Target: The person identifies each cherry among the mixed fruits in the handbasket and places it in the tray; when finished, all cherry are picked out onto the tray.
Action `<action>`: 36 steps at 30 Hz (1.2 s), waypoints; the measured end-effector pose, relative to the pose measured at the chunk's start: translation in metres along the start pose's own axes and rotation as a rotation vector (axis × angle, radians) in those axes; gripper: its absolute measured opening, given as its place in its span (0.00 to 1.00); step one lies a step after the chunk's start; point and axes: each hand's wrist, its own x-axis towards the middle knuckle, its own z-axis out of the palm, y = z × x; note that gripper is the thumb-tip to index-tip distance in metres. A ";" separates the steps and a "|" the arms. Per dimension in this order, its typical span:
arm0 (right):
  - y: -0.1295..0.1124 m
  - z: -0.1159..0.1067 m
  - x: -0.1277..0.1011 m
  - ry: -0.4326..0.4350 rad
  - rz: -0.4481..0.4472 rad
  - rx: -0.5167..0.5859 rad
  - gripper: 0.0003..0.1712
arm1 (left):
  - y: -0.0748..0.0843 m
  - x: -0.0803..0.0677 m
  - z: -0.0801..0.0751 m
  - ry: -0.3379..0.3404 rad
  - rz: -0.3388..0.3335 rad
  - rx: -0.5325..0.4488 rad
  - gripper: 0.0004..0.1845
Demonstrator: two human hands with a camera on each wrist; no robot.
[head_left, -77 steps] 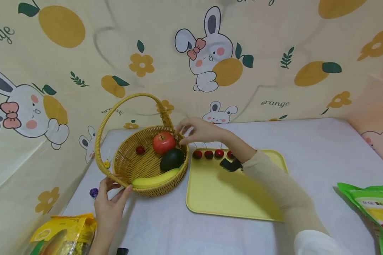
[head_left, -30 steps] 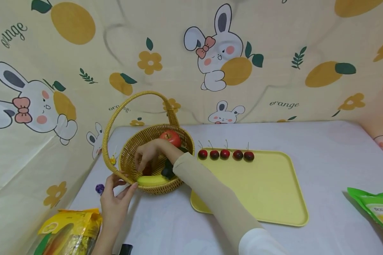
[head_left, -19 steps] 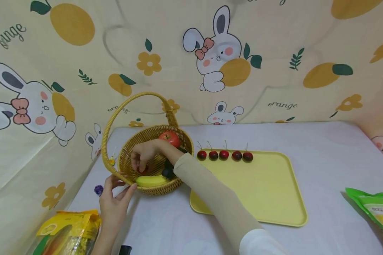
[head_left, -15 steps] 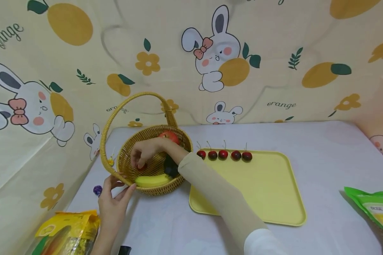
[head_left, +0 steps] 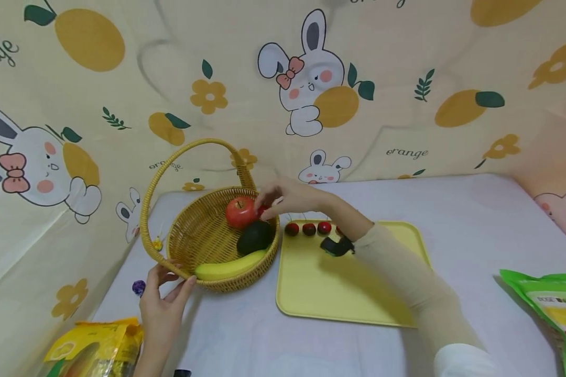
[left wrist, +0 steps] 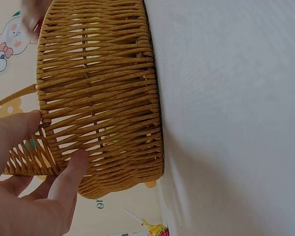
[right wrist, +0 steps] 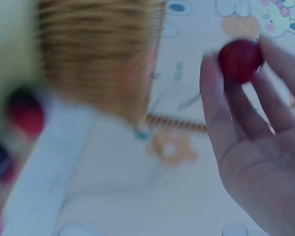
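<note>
My left hand (head_left: 162,309) grips the rim of the wicker basket (head_left: 181,238) at the foot of its arched handle; in the left wrist view its thumb and fingers lie against the basket wall (left wrist: 105,98). With my right hand (head_left: 302,196) I pinch a dark red cherry (right wrist: 241,61) between thumb and fingertips, above the basket's right rim. In the head view the fingers partly cover this cherry (head_left: 262,210). Inside the basket are a red apple (head_left: 239,213), a dark green avocado (head_left: 254,238) and a yellow banana (head_left: 228,268).
A yellow tray (head_left: 330,288) lies right of the basket, with a row of cherries (head_left: 308,229) along its far edge, partly behind my right wrist. A yellow package (head_left: 94,345) stands front left, a green bag (head_left: 547,303) at right. A small purple ball (head_left: 139,287) lies left.
My right hand has risen out of the basket's left side and moved right to its right rim, carrying the cherry from the basket. The left hand keeps its grip on the rim.
</note>
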 end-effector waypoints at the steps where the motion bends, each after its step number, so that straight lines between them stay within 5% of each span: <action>1: 0.004 -0.003 -0.014 0.047 0.009 -0.021 0.12 | 0.000 0.000 0.000 0.002 0.002 0.005 0.27; 8: 0.038 -0.020 -0.112 0.302 0.126 -0.104 0.13 | -0.001 -0.001 -0.001 -0.004 0.018 0.005 0.27; 15: 0.054 -0.032 -0.172 0.330 0.225 -0.165 0.14 | 0.001 -0.002 -0.001 0.006 0.016 -0.003 0.26; 22: 0.064 -0.035 -0.195 0.298 0.253 -0.255 0.17 | 0.003 -0.003 -0.001 0.004 -0.011 0.014 0.26; 36: 0.077 -0.032 -0.199 0.261 0.284 -0.266 0.26 | 0.002 -0.002 -0.001 0.007 -0.020 0.001 0.27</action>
